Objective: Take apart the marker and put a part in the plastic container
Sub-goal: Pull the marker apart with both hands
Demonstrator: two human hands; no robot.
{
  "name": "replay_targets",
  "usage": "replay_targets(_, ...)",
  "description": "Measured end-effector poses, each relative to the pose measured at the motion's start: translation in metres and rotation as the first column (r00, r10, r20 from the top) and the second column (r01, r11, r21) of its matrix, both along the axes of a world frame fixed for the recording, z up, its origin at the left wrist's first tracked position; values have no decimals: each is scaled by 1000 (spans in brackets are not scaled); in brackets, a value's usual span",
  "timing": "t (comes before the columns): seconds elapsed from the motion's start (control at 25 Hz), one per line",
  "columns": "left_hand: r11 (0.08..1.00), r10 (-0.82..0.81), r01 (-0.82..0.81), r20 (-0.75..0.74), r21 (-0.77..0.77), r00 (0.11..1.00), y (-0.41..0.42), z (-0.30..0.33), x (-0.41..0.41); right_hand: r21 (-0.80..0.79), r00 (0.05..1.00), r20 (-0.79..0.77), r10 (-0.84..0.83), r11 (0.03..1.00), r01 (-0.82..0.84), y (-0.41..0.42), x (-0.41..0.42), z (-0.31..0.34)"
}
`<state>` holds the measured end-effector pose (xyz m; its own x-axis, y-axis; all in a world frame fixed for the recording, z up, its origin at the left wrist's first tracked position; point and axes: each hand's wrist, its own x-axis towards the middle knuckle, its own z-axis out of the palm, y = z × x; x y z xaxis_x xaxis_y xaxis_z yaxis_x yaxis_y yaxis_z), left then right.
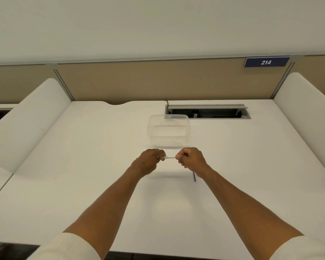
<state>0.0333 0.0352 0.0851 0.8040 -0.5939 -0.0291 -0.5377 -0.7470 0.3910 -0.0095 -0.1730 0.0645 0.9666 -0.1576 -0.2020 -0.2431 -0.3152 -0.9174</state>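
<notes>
Both forearms extended, my left hand (150, 160) and right hand (190, 160) fisted, grasping white marker (169, 157) horizontally between them, plastic container (168, 130) just beyond my fingertips.

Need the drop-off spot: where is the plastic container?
In the head view, the plastic container sits on the desk just beyond both hands, before the cable slot.

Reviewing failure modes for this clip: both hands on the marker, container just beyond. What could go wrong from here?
1. Both hands, left and right, grip the marker near its ends; if it separates suddenly, a hand might jerk and knock the container.
2. Only a short white section shows, so a slipping grip is possible.
3. A thin dark rod lies under the right wrist and could be swept away.
</notes>
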Motion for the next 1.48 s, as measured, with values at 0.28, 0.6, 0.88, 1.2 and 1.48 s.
replay_targets(0.28,999,4,-12,-164,-46,986,-4,10,11,-79,991,126,-45,995,55,4,-2,-1)
replay_targets(0.6,1000,-18,18,32,3,999,-9,8,-2,86,990,-129,61,995,-51,-4,0,10)
replay_targets(0.88,996,-45,51,96,-66,994,-8,3,-4,162,974,-225,-9,986,47,3,1,9)
replay_targets(1.2,997,-4,2,-21,-71,1000,-5,10,-1,153,994,-97,41,988,-26,5,-4,13)
replay_targets(1.48,998,41,-46,-133,-35,990,9,11,-3,59,1000,13,-23,998,22,-7,-11,9)
